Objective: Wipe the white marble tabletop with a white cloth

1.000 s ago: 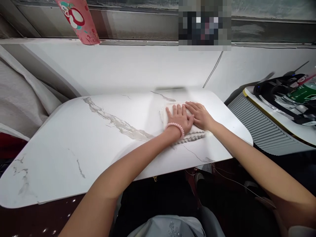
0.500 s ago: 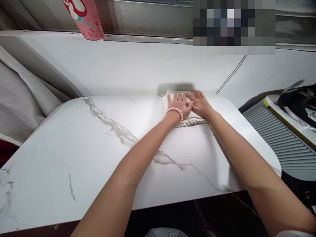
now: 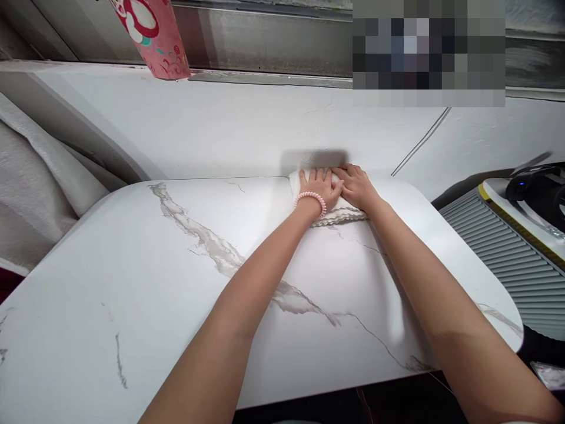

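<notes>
Folded white cloth (image 3: 342, 213) lies flat on the marble counter (image 3: 145, 282), at the counter's far edge right against the white wall (image 3: 220, 129). Left hand (image 3: 320, 187), pink bead bracelet (image 3: 311, 199) on its wrist, presses on the cloth, fingers flat and spread, gripping nothing. Right hand (image 3: 357, 187) likewise flat on the cloth, touching the left hand. Right of the counter, a grey ribbed unit (image 3: 507, 259). Above the counter's left part, a pink bag (image 3: 152, 35) hangs.
</notes>
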Action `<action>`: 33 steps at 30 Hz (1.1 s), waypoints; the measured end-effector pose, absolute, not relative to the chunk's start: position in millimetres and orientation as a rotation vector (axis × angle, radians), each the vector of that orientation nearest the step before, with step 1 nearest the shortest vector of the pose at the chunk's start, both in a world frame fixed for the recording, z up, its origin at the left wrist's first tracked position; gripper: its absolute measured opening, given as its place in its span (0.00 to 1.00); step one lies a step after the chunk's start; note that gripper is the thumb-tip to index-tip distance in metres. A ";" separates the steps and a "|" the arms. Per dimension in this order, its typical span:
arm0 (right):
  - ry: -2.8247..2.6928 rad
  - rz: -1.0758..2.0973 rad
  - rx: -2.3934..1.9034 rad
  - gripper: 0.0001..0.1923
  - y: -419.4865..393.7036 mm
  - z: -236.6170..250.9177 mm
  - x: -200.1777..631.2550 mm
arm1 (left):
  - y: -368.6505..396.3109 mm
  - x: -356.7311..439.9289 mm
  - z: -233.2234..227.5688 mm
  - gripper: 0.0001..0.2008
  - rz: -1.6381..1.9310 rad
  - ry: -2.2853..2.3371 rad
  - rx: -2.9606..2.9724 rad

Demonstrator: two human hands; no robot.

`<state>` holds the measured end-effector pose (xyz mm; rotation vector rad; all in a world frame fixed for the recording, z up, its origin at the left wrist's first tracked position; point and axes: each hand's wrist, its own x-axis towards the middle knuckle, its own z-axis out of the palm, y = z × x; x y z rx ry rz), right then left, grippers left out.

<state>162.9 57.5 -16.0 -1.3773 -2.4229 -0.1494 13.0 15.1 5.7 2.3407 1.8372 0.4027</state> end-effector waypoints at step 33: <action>-2.385 0.007 -1.439 0.27 29.4 -10.4 55.1 | -5.9 -87.4 4.1 0.31 0.386 1.958 2.319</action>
